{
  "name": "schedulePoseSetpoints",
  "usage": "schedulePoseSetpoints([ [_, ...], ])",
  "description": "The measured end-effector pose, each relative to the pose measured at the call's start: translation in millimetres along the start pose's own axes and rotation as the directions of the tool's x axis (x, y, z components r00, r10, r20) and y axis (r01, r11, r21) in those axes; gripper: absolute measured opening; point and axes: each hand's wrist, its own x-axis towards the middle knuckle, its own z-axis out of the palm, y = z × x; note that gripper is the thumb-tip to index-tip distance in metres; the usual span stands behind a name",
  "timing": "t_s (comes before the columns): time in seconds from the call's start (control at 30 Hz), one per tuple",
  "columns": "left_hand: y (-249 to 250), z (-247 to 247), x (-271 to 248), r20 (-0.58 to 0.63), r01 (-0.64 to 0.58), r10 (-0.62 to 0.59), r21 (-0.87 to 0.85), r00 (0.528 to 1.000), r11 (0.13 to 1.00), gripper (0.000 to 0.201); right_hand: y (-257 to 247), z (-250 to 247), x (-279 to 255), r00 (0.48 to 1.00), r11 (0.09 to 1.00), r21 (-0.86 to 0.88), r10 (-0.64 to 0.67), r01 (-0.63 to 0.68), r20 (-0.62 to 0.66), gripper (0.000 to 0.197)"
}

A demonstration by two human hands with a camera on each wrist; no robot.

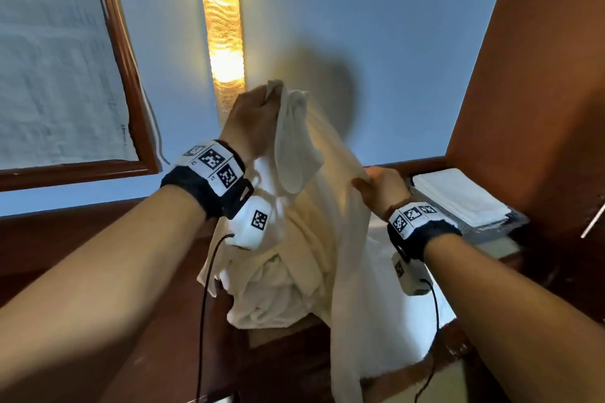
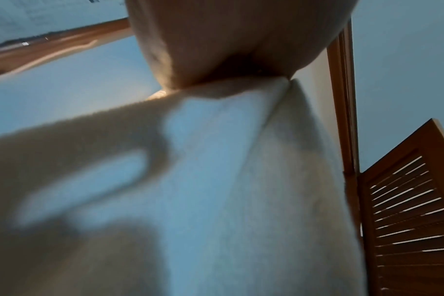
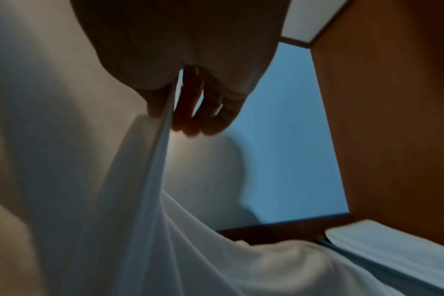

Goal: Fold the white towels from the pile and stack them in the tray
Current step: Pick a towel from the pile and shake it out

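Left hand (image 1: pixel 252 118) is raised highest, fingers curled tight round a bunched corner of the white towel (image 1: pixel 327 206); the left wrist view confirms cloth gathered under the palm. From that grip the towel hangs down and to the right, its long axis running steeply from the upper corner toward the lower edge, in front of the crumpled pile (image 1: pixel 271 291) below the left wrist. Right hand (image 1: pixel 379 186) sits lower and to the right, thumb and fingers pinching the towel's side edge; the right wrist view shows the edge caught between them. Judgement: the right hand must travel along that edge to find the second corner, being the nearer hand to it. Tray (image 1: pixel 501 229), far right, already carries folded towels (image 1: pixel 458 193). The towel's lower corners are cut off; the surface beneath the pile is hidden.
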Motion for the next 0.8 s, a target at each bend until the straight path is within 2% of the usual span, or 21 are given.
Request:
schedulePoseSetpoints([
  [0.07,-1,-5,-9,0.010,0.048,-0.047,-0.056,0.999,0.997,0.044,8,5,6,0.992,0.991,0.058,0.119,-0.121,0.032,0.028],
  [0.13,-1,-8,-20,0.061,0.065,-0.063,-0.019,0.996,0.998,0.041,-1,3,15,0.984,0.959,0.228,0.178,-0.167,-0.030,0.022],
  [0.2,0,-10,-31,0.069,0.097,-0.098,0.018,0.993,0.995,0.041,-29,-3,23,0.977,0.906,0.404,0.182,-0.124,-0.110,0.019],
  [0.3,2,-16,-46,0.071,0.123,-0.121,-0.028,0.990,0.992,0.042,-84,-21,25,0.976,0.821,0.570,0.096,0.034,-0.197,0.029],
  [0.37,8,-22,-57,0.081,0.119,-0.111,-0.095,0.990,0.988,0.042,-121,-36,19,0.958,0.837,0.511,-0.055,0.198,-0.280,0.025],
  [0.43,13,-31,-69,0.107,0.110,-0.088,-0.222,0.990,0.969,0.033,-154,-47,11,0.919,0.870,0.351,-0.240,0.346,-0.313,0.022],
  [0.5,11,-45,-73,0.052,0.098,-0.088,-0.257,0.995,0.961,0.024,-175,-53,5,0.897,0.898,0.205,-0.317,0.388,-0.309,0.029],
  [0.57,8,-66,-75,0.017,0.113,-0.112,-0.244,0.994,0.963,0.027,-190,-54,-5,0.892,0.926,0.119,-0.304,0.359,-0.334,0.036],
  [0.6,8,-78,-76,0.019,0.107,-0.106,-0.263,0.994,0.959,0.027,-197,-53,-12,0.872,0.927,0.050,-0.331,0.372,-0.360,0.042],
  [0.67,13,-108,-85,0.020,0.074,-0.072,-0.193,0.997,0.978,0.026,-210,-45,-32,0.793,0.865,-0.149,-0.499,0.479,-0.350,0.038],
  [0.7,17,-123,-92,0.008,0.053,-0.052,-0.149,0.999,0.987,0.027,-220,-40,-46,0.772,0.830,-0.218,-0.557,0.513,-0.305,0.031],
  [0.73,16,-136,-96,-0.007,0.032,-0.033,-0.123,0.999,0.992,0.029,-228,-31,-56,0.731,0.804,-0.269,-0.595,0.531,-0.334,0.031],
  [0.77,18,-150,-105,-0.016,0.008,-0.010,-0.106,1.000,0.994,0.031,-239,-25,-69,0.756,0.821,-0.201,-0.570,0.534,-0.322,0.037],
  [0.8,18,-160,-113,-0.021,-0.018,0.016,-0.078,1.000,0.997,0.033,-248,-20,-81,0.808,0.857,-0.101,-0.510,0.505,-0.295,0.041],
])
